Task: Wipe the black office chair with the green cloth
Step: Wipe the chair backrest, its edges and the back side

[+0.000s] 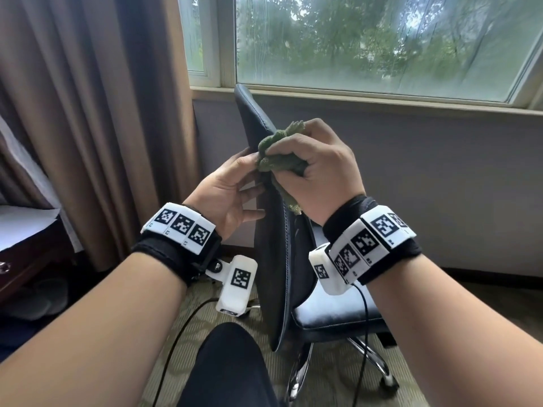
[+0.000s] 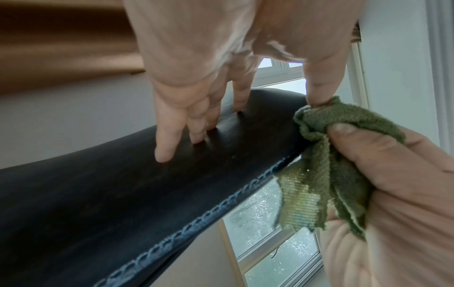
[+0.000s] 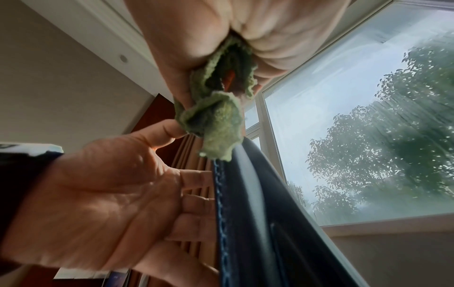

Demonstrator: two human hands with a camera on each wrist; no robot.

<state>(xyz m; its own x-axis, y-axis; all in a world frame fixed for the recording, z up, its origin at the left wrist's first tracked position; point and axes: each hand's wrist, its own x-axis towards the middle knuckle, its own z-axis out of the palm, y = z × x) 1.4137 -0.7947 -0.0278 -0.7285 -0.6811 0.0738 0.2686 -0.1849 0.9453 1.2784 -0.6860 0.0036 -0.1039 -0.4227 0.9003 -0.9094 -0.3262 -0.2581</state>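
The black office chair's backrest [image 1: 273, 259] stands edge-on in front of me, with its seat [image 1: 332, 312] to the right. My right hand [image 1: 320, 165] grips the bunched green cloth [image 1: 279, 160] against the backrest's near edge, about halfway up. My left hand [image 1: 229, 189] lies on the backrest's left face. In the left wrist view its fingers [image 2: 196, 116] rest straight on the black leather [image 2: 123, 194], and the thumb tip touches the cloth [image 2: 326, 165]. The right wrist view shows the cloth [image 3: 216, 120] hanging from my fist onto the stitched edge [image 3: 221, 213].
A brown curtain [image 1: 102, 113] hangs at the left, and a large window [image 1: 367, 39] fills the wall behind the chair. The chair's chrome wheeled base [image 1: 370, 356] stands on patterned carpet. My knee [image 1: 229, 365] is right below the backrest. A dark desk [image 1: 17, 254] is at far left.
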